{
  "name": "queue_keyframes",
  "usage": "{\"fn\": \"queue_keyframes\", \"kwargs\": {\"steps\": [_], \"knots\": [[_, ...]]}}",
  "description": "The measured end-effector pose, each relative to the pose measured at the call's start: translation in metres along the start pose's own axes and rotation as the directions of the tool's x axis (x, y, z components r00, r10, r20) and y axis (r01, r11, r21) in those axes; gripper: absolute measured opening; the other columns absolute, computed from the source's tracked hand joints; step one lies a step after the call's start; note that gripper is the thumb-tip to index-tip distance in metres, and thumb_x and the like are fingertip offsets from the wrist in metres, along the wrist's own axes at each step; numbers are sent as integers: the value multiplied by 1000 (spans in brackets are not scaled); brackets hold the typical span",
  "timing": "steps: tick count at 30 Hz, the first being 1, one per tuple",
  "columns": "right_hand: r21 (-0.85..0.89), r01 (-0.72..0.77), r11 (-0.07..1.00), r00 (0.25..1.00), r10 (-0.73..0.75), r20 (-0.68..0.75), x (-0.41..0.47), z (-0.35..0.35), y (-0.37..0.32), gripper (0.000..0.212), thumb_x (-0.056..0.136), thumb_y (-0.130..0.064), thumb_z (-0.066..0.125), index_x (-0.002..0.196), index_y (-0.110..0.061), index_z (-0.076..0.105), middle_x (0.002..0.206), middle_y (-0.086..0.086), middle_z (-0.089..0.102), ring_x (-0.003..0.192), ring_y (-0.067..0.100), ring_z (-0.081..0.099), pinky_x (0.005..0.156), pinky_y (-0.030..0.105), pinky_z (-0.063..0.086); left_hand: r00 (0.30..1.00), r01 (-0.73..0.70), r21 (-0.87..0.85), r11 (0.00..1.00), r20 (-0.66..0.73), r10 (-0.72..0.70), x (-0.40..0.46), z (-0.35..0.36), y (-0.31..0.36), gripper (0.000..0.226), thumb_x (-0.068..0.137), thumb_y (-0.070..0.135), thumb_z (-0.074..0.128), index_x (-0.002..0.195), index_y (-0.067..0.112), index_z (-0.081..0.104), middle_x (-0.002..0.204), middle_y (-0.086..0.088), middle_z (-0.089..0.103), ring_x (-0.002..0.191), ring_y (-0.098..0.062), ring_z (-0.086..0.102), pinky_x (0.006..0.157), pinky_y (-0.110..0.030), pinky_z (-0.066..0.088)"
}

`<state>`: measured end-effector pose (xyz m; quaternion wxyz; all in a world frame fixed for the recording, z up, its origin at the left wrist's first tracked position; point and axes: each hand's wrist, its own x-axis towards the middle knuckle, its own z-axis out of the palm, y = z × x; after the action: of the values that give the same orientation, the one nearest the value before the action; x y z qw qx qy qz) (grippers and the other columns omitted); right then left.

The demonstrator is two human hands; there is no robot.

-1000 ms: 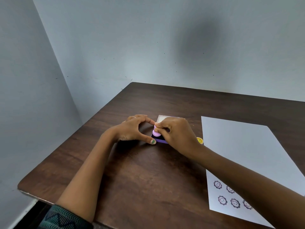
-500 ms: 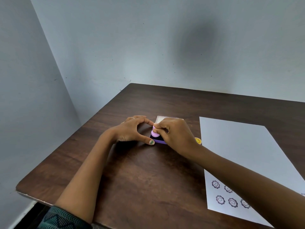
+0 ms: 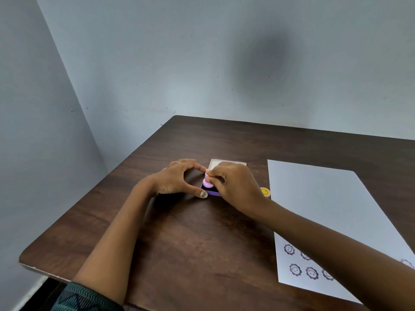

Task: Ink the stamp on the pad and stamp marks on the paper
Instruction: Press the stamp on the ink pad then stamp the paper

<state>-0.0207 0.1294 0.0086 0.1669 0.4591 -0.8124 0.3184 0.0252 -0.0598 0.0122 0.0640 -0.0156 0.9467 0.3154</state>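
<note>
A pink round stamp [image 3: 207,181] stands pressed on a purple ink pad [image 3: 212,193] near the table's middle. My right hand [image 3: 235,186] pinches the stamp's top from the right and covers most of the pad. My left hand [image 3: 179,178] braces the pad's left edge, thumb at its near corner and forefinger at its far side. The pad's open white lid [image 3: 216,163] shows behind my right hand. A white paper [image 3: 325,209] lies to the right, with several smiley flower marks [image 3: 289,249] near its front edge, partly hidden by my right forearm.
A small yellow smiley cap [image 3: 265,191] lies between the pad and the paper's left edge. The dark wooden table [image 3: 190,243] meets grey walls at the back and left. Its front left corner is close to my left elbow.
Both hands hold nearly the same pose on the pad. The stamp has stayed pressed on the ink; only the view has shifted slightly.
</note>
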Motion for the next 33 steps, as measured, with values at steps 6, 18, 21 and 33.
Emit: {"fn": "queue_keyframes", "kwargs": {"steps": [6,18,21,33], "knots": [[89,-117,989,993,118,-3,3,-2,-4,13,78,-18,68,89,-12,70,84,6,73,70,11,62,67,26,52,1000,-4,10,1000,-7,4,2,0,-2,69,61,54,80,120,54,45,153,9,25,141,-17,14,113,-43,19],[662,-505,554,803,582,126,17,-32,2,21,72,-10,75,91,-3,70,76,8,72,62,9,67,65,19,58,1000,-7,-1,1000,-9,7,2,-2,-3,88,57,60,80,133,46,39,145,13,33,134,-12,24,112,-38,26],[868,-494,44,728,568,385,12,-51,7,23,78,-3,66,100,5,65,83,14,73,71,17,72,68,25,60,1000,8,6,1000,-3,-8,3,-2,-3,94,56,63,79,136,46,34,148,10,31,136,-15,23,114,-43,26],[818,-448,-360,740,365,565,-11,-55,5,22,70,-4,65,90,-2,74,96,13,75,93,21,70,71,26,59,1000,19,2,1000,-9,-19,2,1,-1,93,54,67,76,135,47,34,150,8,29,138,-18,21,115,-48,25]]}}
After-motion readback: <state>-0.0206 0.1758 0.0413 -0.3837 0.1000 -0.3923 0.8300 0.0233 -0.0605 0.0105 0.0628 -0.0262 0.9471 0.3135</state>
